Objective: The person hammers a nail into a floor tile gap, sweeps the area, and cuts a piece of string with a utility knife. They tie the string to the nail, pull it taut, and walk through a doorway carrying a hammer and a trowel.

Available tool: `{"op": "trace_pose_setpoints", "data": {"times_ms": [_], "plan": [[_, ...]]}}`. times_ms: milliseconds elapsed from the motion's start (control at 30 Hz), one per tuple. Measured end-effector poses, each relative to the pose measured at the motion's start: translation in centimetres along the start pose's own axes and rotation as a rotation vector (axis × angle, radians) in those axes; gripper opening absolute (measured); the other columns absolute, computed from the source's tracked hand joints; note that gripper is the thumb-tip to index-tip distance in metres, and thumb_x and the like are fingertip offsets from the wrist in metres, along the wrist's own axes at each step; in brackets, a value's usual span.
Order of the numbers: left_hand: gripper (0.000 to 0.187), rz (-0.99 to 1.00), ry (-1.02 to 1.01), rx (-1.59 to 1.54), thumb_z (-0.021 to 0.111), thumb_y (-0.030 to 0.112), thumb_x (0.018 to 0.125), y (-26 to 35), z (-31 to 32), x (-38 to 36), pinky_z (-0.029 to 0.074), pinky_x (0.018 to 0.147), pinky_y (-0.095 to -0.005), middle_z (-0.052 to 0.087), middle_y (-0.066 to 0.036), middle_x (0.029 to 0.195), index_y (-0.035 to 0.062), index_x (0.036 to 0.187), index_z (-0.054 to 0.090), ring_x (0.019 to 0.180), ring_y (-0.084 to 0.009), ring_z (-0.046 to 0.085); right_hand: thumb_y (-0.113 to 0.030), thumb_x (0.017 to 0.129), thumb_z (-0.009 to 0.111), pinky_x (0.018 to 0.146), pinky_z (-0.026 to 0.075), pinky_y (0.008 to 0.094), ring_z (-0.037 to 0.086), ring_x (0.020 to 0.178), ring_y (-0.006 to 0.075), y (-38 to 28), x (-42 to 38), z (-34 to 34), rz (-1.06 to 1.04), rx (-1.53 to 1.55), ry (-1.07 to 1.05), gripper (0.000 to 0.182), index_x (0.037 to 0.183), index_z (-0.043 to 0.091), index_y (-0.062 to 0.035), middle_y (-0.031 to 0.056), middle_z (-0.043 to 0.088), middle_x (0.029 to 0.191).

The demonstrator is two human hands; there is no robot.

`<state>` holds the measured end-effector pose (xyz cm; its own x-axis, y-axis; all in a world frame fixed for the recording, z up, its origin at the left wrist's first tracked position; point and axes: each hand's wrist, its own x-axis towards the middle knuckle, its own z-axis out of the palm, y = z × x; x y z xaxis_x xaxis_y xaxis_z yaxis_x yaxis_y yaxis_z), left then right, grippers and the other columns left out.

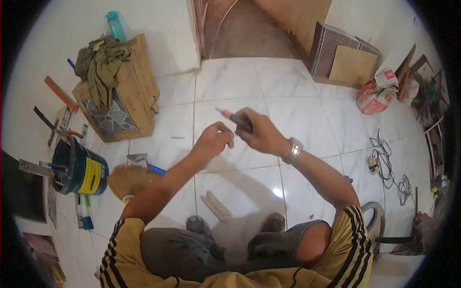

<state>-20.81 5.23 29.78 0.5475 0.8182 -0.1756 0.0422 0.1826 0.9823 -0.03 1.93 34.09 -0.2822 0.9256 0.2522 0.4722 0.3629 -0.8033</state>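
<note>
Both hands are raised over the white tiled floor, close to each other. My right hand [261,130] is wrapped round a dark handled tool [236,118] with an orange band and a thin tip that points up and left. A silver watch [294,150] is on the right wrist. Just left of it, my left hand [213,142] is closed, its fingertips pressed together; anything between them is too small to make out. Below the hands, a pale curved piece [215,205] lies on the floor between the feet.
At the left are a wooden cabinet [140,91] with cloth and a bottle [115,26] on it, a tool bucket [79,168], and a brown broom-like object [130,180]. Tangled cords [382,158] and a red-white bag [374,98] are at the right.
</note>
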Motion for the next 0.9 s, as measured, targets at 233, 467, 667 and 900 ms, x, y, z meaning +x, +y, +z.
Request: {"op": "trace_pose_setpoints", "data": {"times_ms": [233, 467, 667, 900], "plan": [[0.022, 0.218, 0.054, 0.345, 0.066, 0.018, 0.097, 0.5, -0.2, -0.4, 0.054, 0.081, -0.0289, 0.072, -0.007, 0.090, -0.0030, 0.104, 0.066, 0.089, -0.0138, 0.069, -0.010, 0.086, 0.068, 0.066, 0.048, 0.0297, 0.056, 0.068, 0.0129, 1.0, -0.1, -0.5, 0.153, 0.159, -0.015, 0.027, 0.107, 0.057, 0.0012, 0.0053, 0.063, 0.082], [0.023, 0.153, 0.050, 0.357, 0.066, 0.018, 0.096, 1.1, 0.2, -0.7, 0.054, 0.078, -0.0278, 0.074, -0.007, 0.094, -0.0031, 0.106, 0.067, 0.084, -0.0125, 0.068, -0.013, 0.086, 0.069, 0.062, 0.047, 0.0274, 0.054, 0.068, 0.0094, 0.4, 0.0, -1.2, 0.246, 0.263, -0.113, 0.029, 0.108, 0.058, 0.0020, 0.0024, 0.060, 0.081], [0.020, 0.141, 0.062, 0.149, 0.066, 0.018, 0.095, 0.7, 0.4, -0.4, 0.050, 0.074, -0.0265, 0.072, -0.006, 0.091, -0.0011, 0.103, 0.067, 0.079, -0.0093, 0.061, -0.009, 0.085, 0.068, 0.061, 0.047, 0.0303, 0.055, 0.066, 0.0118, 0.5, -0.2, 0.1, 0.147, 0.169, -0.016, 0.030, 0.111, 0.058, 0.0008, 0.0041, 0.060, 0.080], [0.018, 0.110, 0.059, 0.361, 0.067, 0.015, 0.092, 1.0, -0.3, -0.4, 0.050, 0.083, -0.0263, 0.070, -0.007, 0.091, -0.0013, 0.099, 0.067, 0.087, -0.0105, 0.064, -0.012, 0.087, 0.070, 0.060, 0.048, 0.0359, 0.059, 0.062, 0.0166, 0.8, 0.0, -0.7, -0.081, -0.130, 0.012, 0.028, 0.109, 0.058, -0.0003, 0.0096, 0.058, 0.071]]}}
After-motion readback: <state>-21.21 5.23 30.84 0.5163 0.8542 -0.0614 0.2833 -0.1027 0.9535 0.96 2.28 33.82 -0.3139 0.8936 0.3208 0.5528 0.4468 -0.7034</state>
